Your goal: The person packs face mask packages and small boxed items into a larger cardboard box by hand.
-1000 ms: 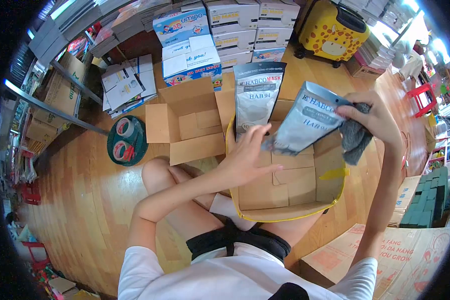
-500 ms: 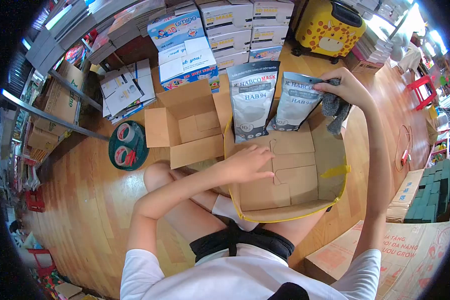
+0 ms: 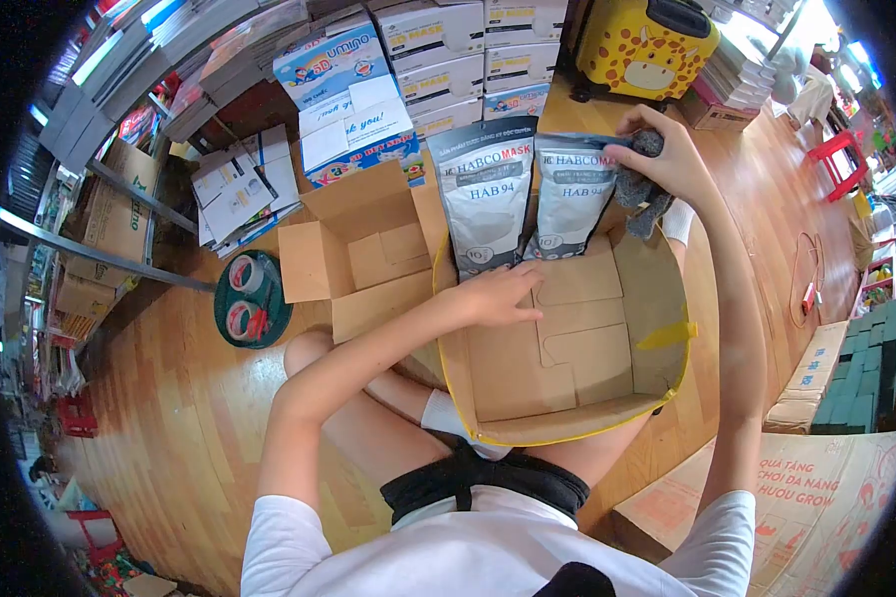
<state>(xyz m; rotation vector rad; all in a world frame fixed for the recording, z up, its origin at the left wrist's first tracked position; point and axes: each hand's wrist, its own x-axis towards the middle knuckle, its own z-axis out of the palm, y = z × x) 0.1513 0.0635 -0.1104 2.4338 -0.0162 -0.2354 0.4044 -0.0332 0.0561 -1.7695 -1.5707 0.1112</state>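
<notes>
Between my legs stands an open cardboard box with a yellow rim (image 3: 657, 343). Two grey-and-white Habcomask mask pouches, a left pouch (image 3: 483, 204) and a right pouch (image 3: 570, 204), stand upright side by side at its far end. My right hand (image 3: 664, 157) is closed on the top right corner of the right pouch. A dark grey fuzzy cloth (image 3: 639, 194) hangs beneath that hand, beside the pouch. My left hand (image 3: 498, 296) reaches over the box's left wall, fingers apart and holding nothing, right by the pouches' lower edges.
A smaller open carton (image 3: 363, 249) adjoins the box on the left. Tape rolls lie in a green tray (image 3: 279, 323) on the floor. Mask boxes (image 3: 438, 45) are stacked ahead, near a yellow giraffe suitcase (image 3: 647, 55). A large printed carton (image 3: 796, 497) sits at right.
The right pouch has moved left and stands closer to the left pouch, my right hand travelling with it. My left hand has shifted slightly forward. The whole view has also shifted a little.
</notes>
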